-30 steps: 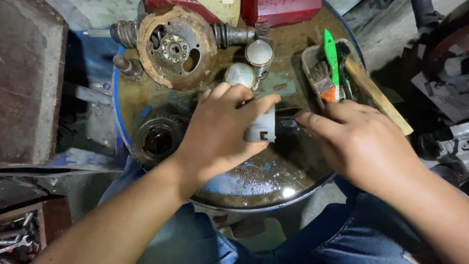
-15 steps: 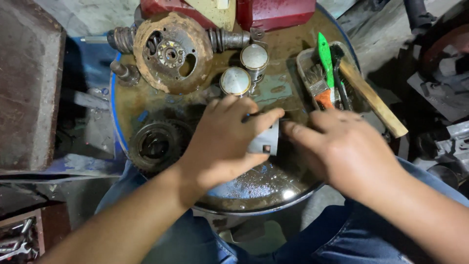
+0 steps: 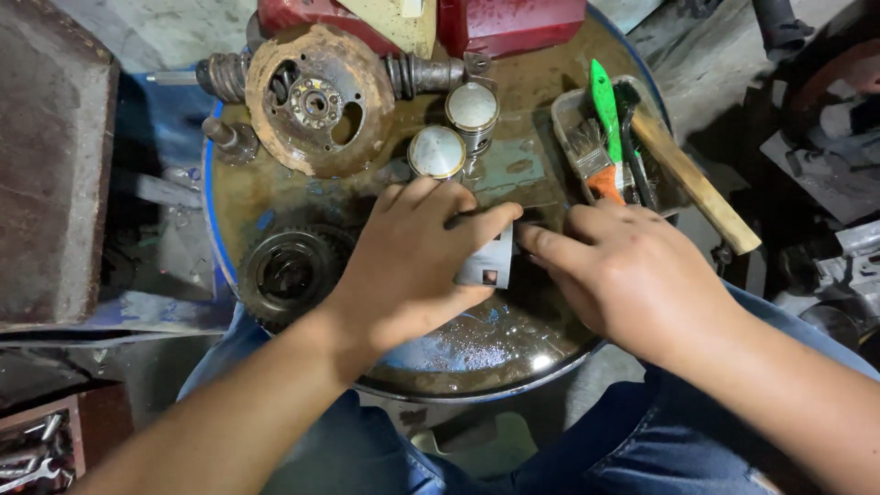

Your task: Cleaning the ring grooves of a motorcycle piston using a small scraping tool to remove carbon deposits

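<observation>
My left hand (image 3: 412,266) grips a small grey metal part (image 3: 486,264) on the oily top of a blue drum (image 3: 477,353), thumb and fingers wrapped around it. My right hand (image 3: 632,270) rests beside it, its fingertips touching the part's right side; what lies under its palm is hidden. Two round metal pistons (image 3: 437,151) stand just beyond my left fingers.
A rusty round flywheel plate (image 3: 312,96) with a crank sits at the drum's far left, a black gear ring (image 3: 289,273) at near left. A tray (image 3: 573,110) holds a green-handled brush, a paintbrush and a wooden-handled tool. Red parts lie at the back. My knees are below.
Both hands stay on the small part; the view has shifted slightly and my right fingertips have closed in against the part's side.
</observation>
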